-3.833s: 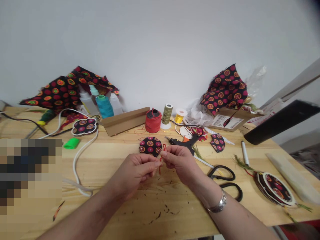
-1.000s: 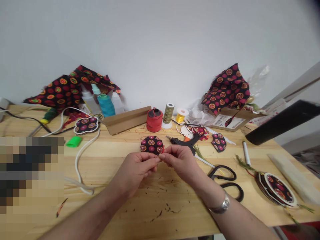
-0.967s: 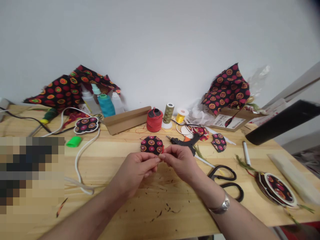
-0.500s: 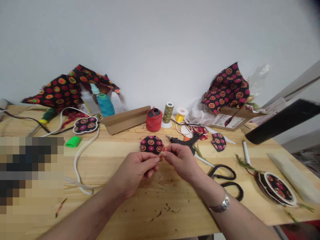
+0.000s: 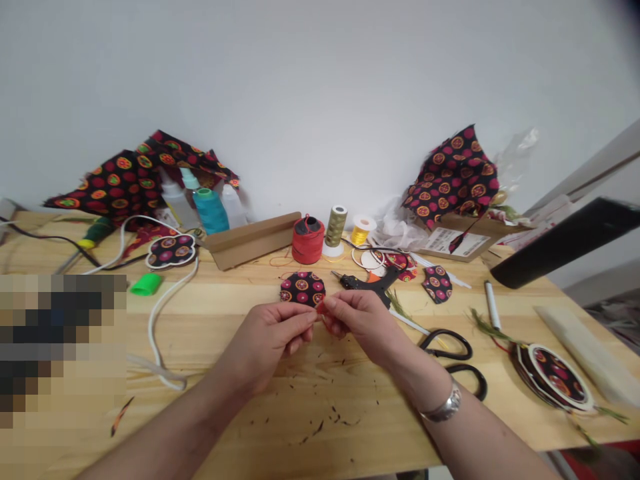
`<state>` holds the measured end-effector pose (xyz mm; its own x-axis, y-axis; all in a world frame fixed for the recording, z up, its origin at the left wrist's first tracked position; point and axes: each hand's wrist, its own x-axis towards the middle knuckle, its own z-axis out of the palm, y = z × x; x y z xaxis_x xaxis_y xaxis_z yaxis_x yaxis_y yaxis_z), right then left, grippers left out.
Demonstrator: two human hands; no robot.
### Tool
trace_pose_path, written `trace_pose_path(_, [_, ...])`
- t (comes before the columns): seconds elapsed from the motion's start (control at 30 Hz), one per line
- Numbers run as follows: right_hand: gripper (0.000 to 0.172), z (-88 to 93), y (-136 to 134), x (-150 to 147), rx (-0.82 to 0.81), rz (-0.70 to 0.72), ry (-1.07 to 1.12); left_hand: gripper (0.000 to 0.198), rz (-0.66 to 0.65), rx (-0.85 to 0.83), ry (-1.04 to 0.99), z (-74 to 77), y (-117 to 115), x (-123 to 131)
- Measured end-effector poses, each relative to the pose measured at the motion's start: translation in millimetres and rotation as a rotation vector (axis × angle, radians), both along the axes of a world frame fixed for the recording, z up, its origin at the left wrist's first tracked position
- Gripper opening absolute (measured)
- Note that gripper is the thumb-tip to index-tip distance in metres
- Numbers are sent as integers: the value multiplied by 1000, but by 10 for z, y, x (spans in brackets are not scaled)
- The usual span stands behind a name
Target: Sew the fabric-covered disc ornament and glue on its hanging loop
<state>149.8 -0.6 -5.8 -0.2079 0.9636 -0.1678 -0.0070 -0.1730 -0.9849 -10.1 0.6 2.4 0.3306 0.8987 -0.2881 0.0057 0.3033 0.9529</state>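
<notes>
Left hand point(image 5: 273, 337) and right hand point(image 5: 363, 323) meet over the middle of the wooden table point(image 5: 225, 293), both pinching a short red cord point(image 5: 321, 307) between thumb and index; fingertips hide most of it, so can't tell if it's looped or knotted. Silver bracelet point(image 5: 444, 405) on the right wrist. Just beyond the hands, roundish patterned fabric piece point(image 5: 303, 287) lies flat. To its right, black glue gun point(image 5: 374, 285), nozzle pointing left. Scissors point(image 5: 453, 345) to the right of the right forearm, handles showing, partly covered by it. Farther back, in a row: red spool point(image 5: 307, 245), olive spool point(image 5: 337, 228), yellow spool point(image 5: 360, 232). Left side: flower-shaped piece point(image 5: 171, 251) with white edging, green cap point(image 5: 146, 285) nearer, white cable point(image 5: 153, 327) curving past both. Right side: white marker point(image 5: 492, 305), then a white-rimmed patterned ornament point(image 5: 557, 377) nearer.
</notes>
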Motion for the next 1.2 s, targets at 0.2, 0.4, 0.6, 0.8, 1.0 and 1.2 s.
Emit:
trace_pose_path(0.2, [27, -4, -6, 3, 5, -7, 8, 16, 9, 29, 29, 15, -3, 4])
trace_pose_path(0.4, [18, -37, 7, 1, 52, -47, -84, 18, 9, 28, 93, 39, -6, 11])
trace_pose_path(0.6, [12, 0, 1, -9, 124, -84, -237, 22, -6, 37, 139, 26, 0, 9])
trace_pose_path(0.8, [13, 3, 13, 28, 177, -74, -343, 27, -39, 106, 270, 43, 18, -7])
trace_pose_path(1.0, [12, -15, 15, 68, 208, -59, -391, 27, -46, 161, 358, 69, 8, -25])
trace_pose_path(1.2, [12, -8, 15, 79, 237, -39, -462, 24, 18, 207, 387, 90, -4, -11])
